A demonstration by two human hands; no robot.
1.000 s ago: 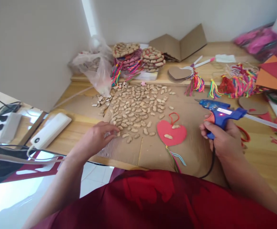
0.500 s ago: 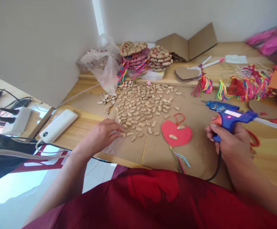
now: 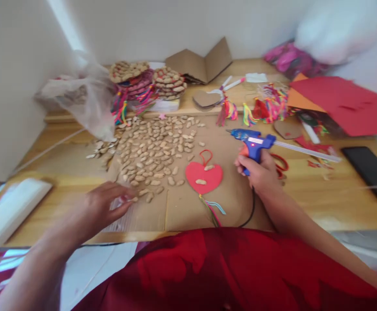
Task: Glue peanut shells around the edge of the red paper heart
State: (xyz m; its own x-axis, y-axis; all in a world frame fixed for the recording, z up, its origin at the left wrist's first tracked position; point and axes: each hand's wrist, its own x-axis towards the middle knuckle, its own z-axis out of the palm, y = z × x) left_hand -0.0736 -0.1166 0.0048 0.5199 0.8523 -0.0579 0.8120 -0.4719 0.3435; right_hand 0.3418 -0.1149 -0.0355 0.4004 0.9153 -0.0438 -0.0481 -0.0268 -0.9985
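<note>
My right hand (image 3: 258,170) grips a blue hot glue gun (image 3: 253,140), its nozzle pointing left and a clear glue stick out of its back. Its fingers wrap the handle by the orange trigger. My left hand (image 3: 106,205) is at the near left edge of many loose peanuts (image 3: 156,147), with a peanut (image 3: 134,199) pinched at its fingertips; the hand is a little blurred. Between the hands lies a red heart (image 3: 195,175) with a red cord loop on top and coloured threads below. Two peanuts rest on it. The heart and peanuts lie on a cardboard sheet (image 3: 182,211).
Peanut-covered hearts (image 3: 170,82) stand stacked at the back beside a plastic bag (image 3: 87,101). Colourful tassels (image 3: 273,103) lie on the back ledge. Red-handled scissors (image 3: 279,164), a black phone (image 3: 370,172) and red sheets (image 3: 347,103) are at right. A white power bank (image 3: 16,211) lies left.
The camera view has swung right, bringing the phone and red sheets into sight. My left hand has drawn slightly back from the pile with a peanut. The glue gun stays in my right hand.
</note>
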